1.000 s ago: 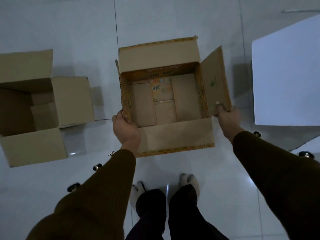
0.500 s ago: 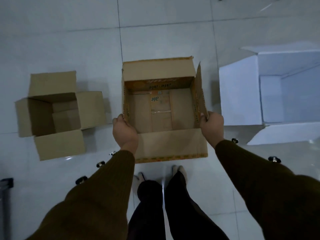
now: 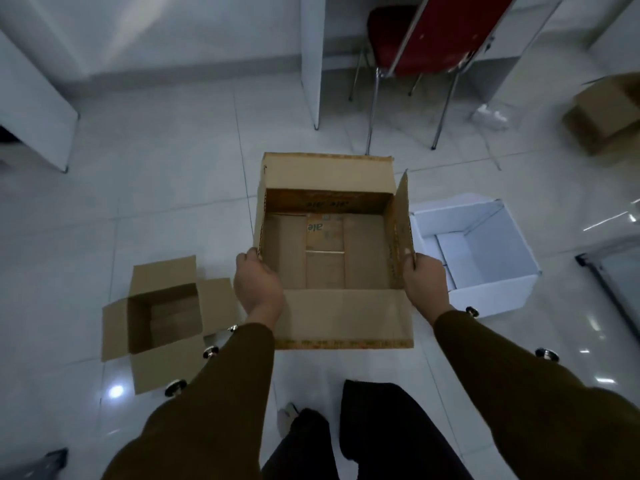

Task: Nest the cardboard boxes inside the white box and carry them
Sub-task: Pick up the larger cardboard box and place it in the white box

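I hold a large open cardboard box (image 3: pixel 329 317) in front of me, above the floor. My left hand (image 3: pixel 258 289) grips its left wall near the front corner. My right hand (image 3: pixel 424 282) grips its right wall and the raised side flap. The box is empty inside, with printed flaps on its bottom. The white box (image 3: pixel 491 292) stands open on the floor just right of it, partly hidden by the held box. A smaller open cardboard box (image 3: pixel 162 320) sits on the floor at the lower left.
A red chair (image 3: pixel 426 36) with metal legs stands ahead under a white desk. Another cardboard box (image 3: pixel 609 116) lies at the far right. A white panel (image 3: pixel 34 98) stands at the left. My legs and feet (image 3: pixel 311 427) are below, on glossy white tiles.
The large box has come up off the floor in both hands. My right hand shifted from the outer flap to the box's right wall. The view tilted up, showing the chair and desk.
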